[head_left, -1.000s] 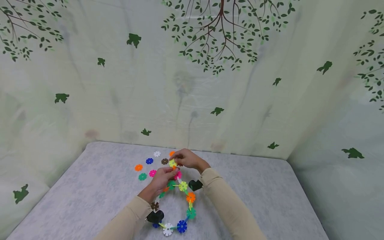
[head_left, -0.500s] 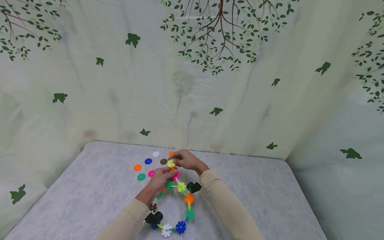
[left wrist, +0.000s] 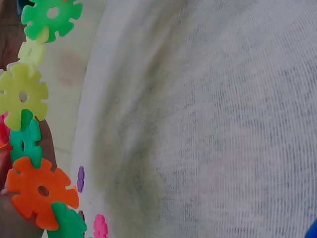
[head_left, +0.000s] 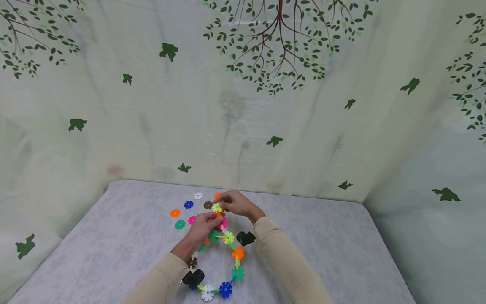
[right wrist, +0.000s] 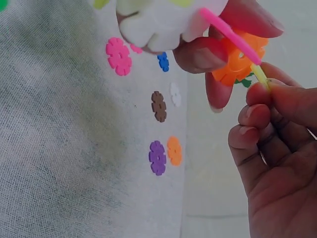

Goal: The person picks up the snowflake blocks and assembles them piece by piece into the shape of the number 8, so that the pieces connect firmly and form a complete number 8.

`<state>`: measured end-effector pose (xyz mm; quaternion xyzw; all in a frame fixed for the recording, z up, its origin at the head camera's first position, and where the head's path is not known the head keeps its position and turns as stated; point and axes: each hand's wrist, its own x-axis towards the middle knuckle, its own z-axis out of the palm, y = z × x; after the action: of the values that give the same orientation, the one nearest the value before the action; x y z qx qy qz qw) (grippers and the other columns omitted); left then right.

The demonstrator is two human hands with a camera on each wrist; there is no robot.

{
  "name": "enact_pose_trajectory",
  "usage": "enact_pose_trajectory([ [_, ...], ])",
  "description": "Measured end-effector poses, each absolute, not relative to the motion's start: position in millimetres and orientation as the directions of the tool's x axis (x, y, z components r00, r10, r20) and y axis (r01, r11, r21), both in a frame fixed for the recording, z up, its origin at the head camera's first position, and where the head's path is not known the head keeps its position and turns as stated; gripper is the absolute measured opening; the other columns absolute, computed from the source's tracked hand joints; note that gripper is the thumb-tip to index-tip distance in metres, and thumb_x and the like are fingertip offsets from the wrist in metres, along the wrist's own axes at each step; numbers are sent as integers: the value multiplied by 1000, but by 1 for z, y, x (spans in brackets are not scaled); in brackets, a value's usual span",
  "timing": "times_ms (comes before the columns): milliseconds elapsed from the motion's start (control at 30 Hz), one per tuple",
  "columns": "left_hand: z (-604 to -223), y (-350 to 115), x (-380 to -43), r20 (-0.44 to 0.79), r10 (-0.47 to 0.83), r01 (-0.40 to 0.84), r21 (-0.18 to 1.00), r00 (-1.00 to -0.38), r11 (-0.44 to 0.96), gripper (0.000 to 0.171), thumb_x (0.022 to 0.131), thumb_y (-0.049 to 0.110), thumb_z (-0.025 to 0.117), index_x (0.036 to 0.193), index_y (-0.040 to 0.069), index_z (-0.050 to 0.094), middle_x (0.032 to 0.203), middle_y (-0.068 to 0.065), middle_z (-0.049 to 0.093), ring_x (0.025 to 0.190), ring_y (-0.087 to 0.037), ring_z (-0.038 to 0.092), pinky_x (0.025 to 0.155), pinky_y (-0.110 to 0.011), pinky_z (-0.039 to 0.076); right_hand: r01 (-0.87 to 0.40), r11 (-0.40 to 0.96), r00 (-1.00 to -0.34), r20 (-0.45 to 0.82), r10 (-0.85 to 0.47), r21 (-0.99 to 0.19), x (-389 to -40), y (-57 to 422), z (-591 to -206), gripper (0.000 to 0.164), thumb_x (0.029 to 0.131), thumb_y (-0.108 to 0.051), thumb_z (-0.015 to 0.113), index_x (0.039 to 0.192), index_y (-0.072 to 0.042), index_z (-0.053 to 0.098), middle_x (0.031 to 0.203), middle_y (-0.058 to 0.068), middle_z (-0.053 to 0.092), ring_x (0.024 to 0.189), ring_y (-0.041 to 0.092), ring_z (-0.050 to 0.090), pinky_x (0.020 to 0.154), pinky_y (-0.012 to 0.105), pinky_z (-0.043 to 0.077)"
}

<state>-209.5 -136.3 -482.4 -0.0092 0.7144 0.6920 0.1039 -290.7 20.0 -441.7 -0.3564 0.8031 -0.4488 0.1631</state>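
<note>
A pale backdrop [head_left: 243, 118] printed with leafy branches fills most of the head view, and a grey cloth-covered worktop [head_left: 341, 240] spans the lower part. Both hands meet at the lower centre. The right hand [head_left: 238, 202] pinches a yellow flower disc [head_left: 217, 207] between thumb and fingertips; the left hand [head_left: 202, 228], just below it, holds an orange flower disc [right wrist: 235, 59] between thumb and fingers. In the right wrist view the yellow disc stands edge-on at the orange disc's lower right, close against a pink flower disc [right wrist: 230, 35]; whether its slot is seated cannot be told.

In the head view the yellow disc lies directly above the orange one, with the right hand nearer to it. From the left hand a ring of linked flower discs [head_left: 237, 273] runs toward the bottom edge, its longer axis roughly upright in the frame. Left of the hands lie loose discs: white [head_left: 198, 195], blue [head_left: 188, 204], brown [head_left: 207, 204] and green [head_left: 180, 224].
</note>
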Motion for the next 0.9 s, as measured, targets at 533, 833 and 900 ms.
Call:
enact_pose_trajectory([
  [533,-483,-127,-202,-169,6,-168,984,-986,64,27,97,8,56,115,-11,59,81,-6,69,71,-18,64,72,-26,56,-445,327,-716,112,-689,-834,-284,22,-450,24,93,7,51,111,4,67,74,3,58,61,11,49,57,20,44],
  [833,-478,-134,-207,-199,82,-193,978,-977,78,27,97,16,59,110,-7,62,83,-3,69,77,-19,64,76,-31,56,-439,359,-698,61,-713,-824,-291,24,-449,25,96,0,52,116,1,66,75,3,59,62,14,49,57,21,44],
  [900,-479,-132,-209,-213,60,-212,977,-975,35,28,97,17,59,111,-7,61,83,-4,69,76,-18,64,75,-30,56,-425,384,-707,36,-706,-820,-294,25,-447,25,96,-3,55,119,-2,65,79,4,62,66,20,54,58,22,46],
])
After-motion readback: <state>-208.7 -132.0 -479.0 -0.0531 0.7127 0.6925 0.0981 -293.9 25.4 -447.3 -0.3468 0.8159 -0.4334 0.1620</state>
